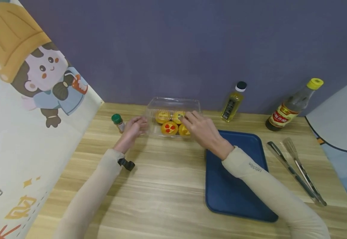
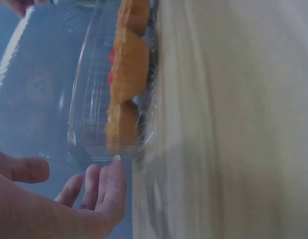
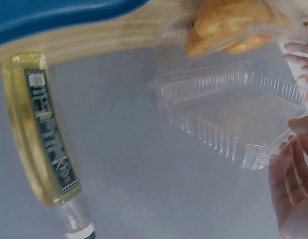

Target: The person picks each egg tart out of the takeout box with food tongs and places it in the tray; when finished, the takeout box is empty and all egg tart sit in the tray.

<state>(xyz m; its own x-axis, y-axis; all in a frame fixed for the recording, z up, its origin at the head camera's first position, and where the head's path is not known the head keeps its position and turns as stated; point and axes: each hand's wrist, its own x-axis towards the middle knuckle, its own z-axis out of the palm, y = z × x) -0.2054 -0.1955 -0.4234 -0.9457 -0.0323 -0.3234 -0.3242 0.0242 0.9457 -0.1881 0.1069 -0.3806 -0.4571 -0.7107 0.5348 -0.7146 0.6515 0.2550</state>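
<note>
A clear plastic box [image 1: 155,131] stands near the back wall with its hinged lid [image 1: 174,103] raised. Several yellow egg tarts [image 1: 169,127] lie in the box, one dotted red on top; the left wrist view shows their orange sides [image 2: 131,69]. My right hand [image 1: 201,131] reaches over the box's right side, and in the right wrist view its thumb and fingers pinch the edge of the lid [image 3: 233,114]. At the box's left end is my left hand [image 1: 134,129], its fingers [image 2: 111,191] extended beside the wall. Whether they touch it I cannot tell.
Right of the box stands an oil bottle [image 1: 232,104]; farther right is a dark sauce bottle [image 1: 287,111] with a yellow cap. A blue tray [image 1: 236,199] lies under my right forearm, beside metal tongs [image 1: 293,172]. A green-capped seasoning jar [image 1: 118,122] stands behind my left hand.
</note>
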